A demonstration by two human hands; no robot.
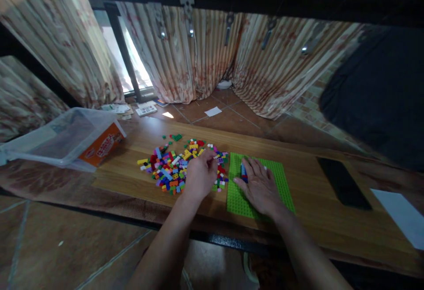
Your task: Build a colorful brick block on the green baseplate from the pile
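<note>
A pile of small coloured building bricks [172, 166] lies on the wooden table [311, 201]. My left hand [199, 176] rests over the right side of the pile, its fingers curled in a pinch; what they hold is too small to make out. My right hand [260, 188] lies flat, fingers stretched out, on a green baseplate [285, 184] just right of the pile. A short stack of blue and red bricks [243, 171] stands on the plate by my right index finger.
A clear plastic bin [59, 137] with an orange label lies on its side at the table's left. A black phone [342, 181] and a white sheet [402, 210] lie at the right. Curtains hang behind. A dark cloth [380, 91] hangs at upper right.
</note>
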